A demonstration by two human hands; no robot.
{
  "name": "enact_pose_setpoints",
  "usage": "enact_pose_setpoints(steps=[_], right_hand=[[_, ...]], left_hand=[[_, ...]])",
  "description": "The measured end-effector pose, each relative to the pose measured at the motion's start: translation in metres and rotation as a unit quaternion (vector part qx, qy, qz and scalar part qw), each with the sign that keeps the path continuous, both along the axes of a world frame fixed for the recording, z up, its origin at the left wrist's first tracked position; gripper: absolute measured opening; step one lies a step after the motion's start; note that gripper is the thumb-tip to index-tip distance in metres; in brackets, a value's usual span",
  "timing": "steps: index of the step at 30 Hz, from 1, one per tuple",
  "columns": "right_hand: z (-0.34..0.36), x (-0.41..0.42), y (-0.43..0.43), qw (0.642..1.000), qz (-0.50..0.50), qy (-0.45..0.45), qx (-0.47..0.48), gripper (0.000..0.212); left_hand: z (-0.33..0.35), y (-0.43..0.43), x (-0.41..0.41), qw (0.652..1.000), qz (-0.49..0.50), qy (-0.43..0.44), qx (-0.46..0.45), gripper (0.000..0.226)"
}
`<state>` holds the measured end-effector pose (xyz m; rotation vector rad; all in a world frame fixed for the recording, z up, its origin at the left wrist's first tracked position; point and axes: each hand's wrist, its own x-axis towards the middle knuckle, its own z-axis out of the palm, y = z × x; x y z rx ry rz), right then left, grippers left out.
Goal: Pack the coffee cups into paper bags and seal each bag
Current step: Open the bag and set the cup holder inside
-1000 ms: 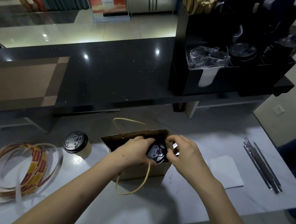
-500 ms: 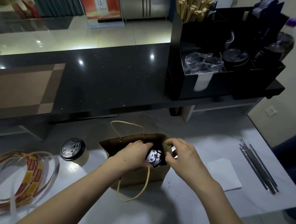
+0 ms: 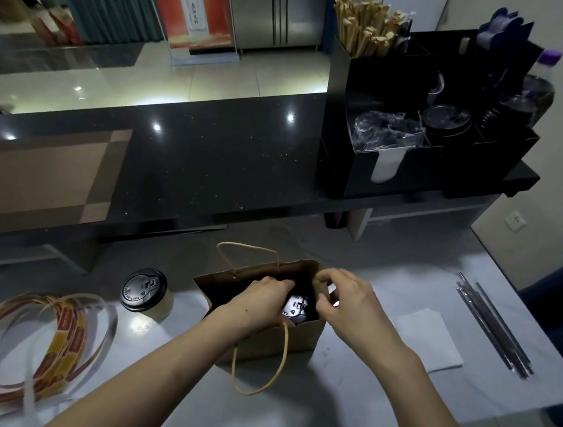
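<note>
Status: paper bag (image 3: 299, 339) upright, mouth open. Cup (image 3: 295, 308) inside paper bag, lid showing. Left hand (image 3: 258, 297) reaches into paper bag, fingers curled round cup. Right hand (image 3: 347, 302) pinches paper bag's right rim. Second cup (image 3: 147, 291) stands left of paper bag, apart.

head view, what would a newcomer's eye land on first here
The left hand and right hand meet at the open mouth of a brown paper bag standing mid-table, a lidded coffee cup showing inside. Left of it are a second cup and a coil of red-and-yellow strip.
</note>
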<state>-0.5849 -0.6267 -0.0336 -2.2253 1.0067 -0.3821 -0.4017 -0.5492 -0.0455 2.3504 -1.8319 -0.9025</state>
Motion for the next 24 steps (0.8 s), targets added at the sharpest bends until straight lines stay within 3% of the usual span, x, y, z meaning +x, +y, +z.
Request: enact_pose_setpoints(steps=[13,24], right_hand=[[0.004,0.002,0.005,1.000,-0.014,0.002,0.000,0.024],[0.010,0.001,0.005,1.000,-0.010,0.025,-0.001,0.021]], left_hand=[[-0.012,-0.002,0.001,1.000,0.023,0.013,0.011,0.057],[0.005,0.008,0.007,1.000,0.014,0.009,-0.010,0.070]])
